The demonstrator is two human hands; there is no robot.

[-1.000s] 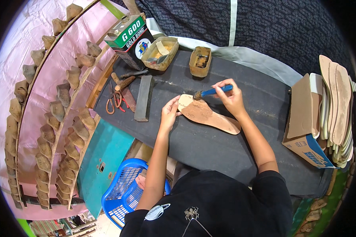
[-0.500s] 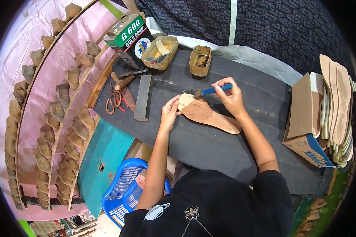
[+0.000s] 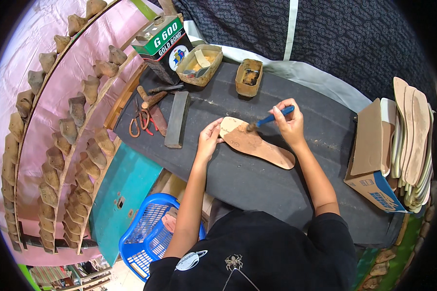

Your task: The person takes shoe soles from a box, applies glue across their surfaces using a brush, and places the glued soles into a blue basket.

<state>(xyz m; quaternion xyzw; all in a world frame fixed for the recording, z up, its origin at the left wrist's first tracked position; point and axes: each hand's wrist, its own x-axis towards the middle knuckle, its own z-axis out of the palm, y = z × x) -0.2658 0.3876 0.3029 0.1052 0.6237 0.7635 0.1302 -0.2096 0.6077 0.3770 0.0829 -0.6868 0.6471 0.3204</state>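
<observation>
A tan shoe insole [image 3: 260,145] lies at a slant on the dark work table, its wide end toward my left hand. My left hand [image 3: 210,139] grips the edge of that end between thumb and fingers. In my right hand [image 3: 290,123] is a blue-handled brush [image 3: 275,116], its bristles touching the insole's upper edge. A darker, wet-looking coat covers the middle of the insole; a paler patch shows at the wide end. Beyond the brush stands a small, stained tub [image 3: 249,78] with dark residue inside.
At the back left are a green and black metal can [image 3: 162,48] and a tray of scraps [image 3: 200,65]. Nearby lie a grey block [image 3: 177,120], scissors [image 3: 140,121] and a hammer [image 3: 153,99]. A cardboard box [image 3: 369,145] with stacked insoles [image 3: 412,131] stands right; a blue basket [image 3: 148,237] sits below.
The brush has moved right and slightly nearer along the insole. The coated area reaches a bit further, and my left hand still holds the wide end.
</observation>
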